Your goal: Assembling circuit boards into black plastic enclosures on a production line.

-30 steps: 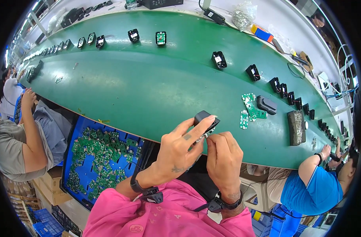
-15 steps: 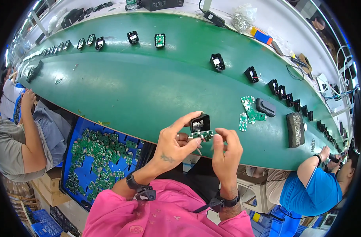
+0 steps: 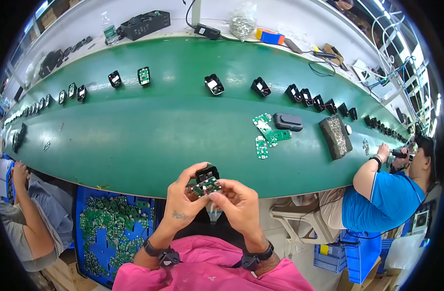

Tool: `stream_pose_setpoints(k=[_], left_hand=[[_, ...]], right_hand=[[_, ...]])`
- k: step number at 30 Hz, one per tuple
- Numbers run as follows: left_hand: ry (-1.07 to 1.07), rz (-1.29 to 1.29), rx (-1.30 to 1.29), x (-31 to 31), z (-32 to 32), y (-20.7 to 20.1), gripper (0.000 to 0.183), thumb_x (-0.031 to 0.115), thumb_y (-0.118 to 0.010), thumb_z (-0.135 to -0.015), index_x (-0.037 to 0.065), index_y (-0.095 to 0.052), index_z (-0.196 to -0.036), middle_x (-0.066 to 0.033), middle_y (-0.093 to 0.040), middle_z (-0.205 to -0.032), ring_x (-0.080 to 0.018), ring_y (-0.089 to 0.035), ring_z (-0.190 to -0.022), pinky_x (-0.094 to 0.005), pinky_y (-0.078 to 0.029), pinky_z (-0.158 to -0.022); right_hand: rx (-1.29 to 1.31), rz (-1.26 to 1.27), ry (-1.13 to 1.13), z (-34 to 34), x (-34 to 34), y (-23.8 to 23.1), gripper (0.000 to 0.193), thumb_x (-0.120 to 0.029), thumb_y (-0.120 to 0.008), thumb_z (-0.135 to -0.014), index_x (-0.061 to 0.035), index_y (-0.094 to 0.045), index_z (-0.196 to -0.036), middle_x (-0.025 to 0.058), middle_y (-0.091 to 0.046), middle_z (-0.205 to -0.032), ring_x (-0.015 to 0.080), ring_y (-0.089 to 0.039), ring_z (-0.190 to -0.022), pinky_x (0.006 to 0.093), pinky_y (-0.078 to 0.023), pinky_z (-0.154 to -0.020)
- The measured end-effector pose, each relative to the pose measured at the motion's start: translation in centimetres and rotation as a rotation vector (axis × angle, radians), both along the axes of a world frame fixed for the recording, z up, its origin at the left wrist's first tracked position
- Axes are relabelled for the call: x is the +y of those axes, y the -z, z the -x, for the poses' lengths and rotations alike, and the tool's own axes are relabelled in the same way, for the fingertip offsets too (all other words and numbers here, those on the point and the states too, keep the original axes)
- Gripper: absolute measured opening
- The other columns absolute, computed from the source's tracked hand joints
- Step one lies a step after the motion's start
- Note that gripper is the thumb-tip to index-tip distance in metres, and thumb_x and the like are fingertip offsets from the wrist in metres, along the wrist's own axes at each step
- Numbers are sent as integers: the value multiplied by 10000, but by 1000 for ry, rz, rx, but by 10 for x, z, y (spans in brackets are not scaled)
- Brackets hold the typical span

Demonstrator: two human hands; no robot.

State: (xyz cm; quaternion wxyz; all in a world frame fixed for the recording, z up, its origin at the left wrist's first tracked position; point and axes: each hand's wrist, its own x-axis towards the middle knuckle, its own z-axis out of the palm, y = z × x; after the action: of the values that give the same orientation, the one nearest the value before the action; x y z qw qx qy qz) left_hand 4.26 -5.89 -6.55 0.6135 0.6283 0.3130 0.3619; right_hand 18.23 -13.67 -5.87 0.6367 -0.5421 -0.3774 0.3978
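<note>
My left hand (image 3: 180, 201) is closed around a small black plastic housing (image 3: 208, 171), its open side facing up and toward me. Just in front of the housing's opening, a green circuit board (image 3: 206, 186) is tilted, with small parts and a bit of red on it. My right hand (image 3: 239, 204) pinches the right end of this board, while my left fingers lie along its other side. Whether wires join board and housing is too small to tell. Both hands are over the near edge of the green bench (image 3: 149, 140).
Loose green boards (image 3: 268, 133) lie beside a dark closed case (image 3: 288, 121) and a rough dark block (image 3: 335, 137). Black housings (image 3: 213, 84) line the bench's far strip. A blue tray (image 3: 103, 248) of boards is at lower left. Co-workers sit either side, one in a blue shirt (image 3: 387, 199).
My view has turned, so the bench things appear further left. My right fingers have closed onto the board's end, and the board is tilted more in front of the housing.
</note>
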Motion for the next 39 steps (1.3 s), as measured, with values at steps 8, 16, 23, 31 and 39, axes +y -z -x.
stream_pose_setpoints(k=[8,16,23,31,39], left_hand=[[60,-188,98,-5,1,-6,649,-48,-764,-791,51,-525,-1386,-108,-611,-1250,-148,-655,-950,-288,-571,-806],[136,-256,100,-2,-9,-26,655,-52,-745,-767,80,-563,-1382,-77,-613,-1208,-90,-609,-814,-230,-514,-658],[31,-286,78,-8,-11,-23,553,-56,-673,-820,72,-602,-1353,-80,-646,-1125,-75,-556,-719,-221,-460,-600],[-86,-380,67,-16,-16,-24,523,-93,-555,-862,42,-571,-1368,-114,-659,-1099,-128,-579,-712,-250,-478,-622],[-21,-128,98,-18,-13,-26,434,34,-579,-945,9,-534,-1376,-75,-675,-1026,-49,-567,-731,-225,-480,-638]], right_hand=[[213,66,-67,-19,-3,-6,153,-106,-643,-985,27,-640,-911,20,-624,-748,43,-535,-537,203,-401,-460],[-183,-30,-84,-38,-12,-20,208,-83,-653,-961,26,-636,-785,14,-582,-644,57,-503,-510,239,-360,-452],[-267,19,16,-19,-18,-23,141,-66,-708,-927,30,-647,-844,50,-625,-689,84,-571,-559,230,-417,-495],[-144,58,99,-12,-15,-28,129,-70,-696,-945,56,-667,-948,39,-671,-742,66,-617,-603,207,-481,-529],[-247,130,152,-8,-9,-21,130,-87,-698,-952,22,-633,-920,16,-644,-734,42,-576,-580,183,-447,-509]])
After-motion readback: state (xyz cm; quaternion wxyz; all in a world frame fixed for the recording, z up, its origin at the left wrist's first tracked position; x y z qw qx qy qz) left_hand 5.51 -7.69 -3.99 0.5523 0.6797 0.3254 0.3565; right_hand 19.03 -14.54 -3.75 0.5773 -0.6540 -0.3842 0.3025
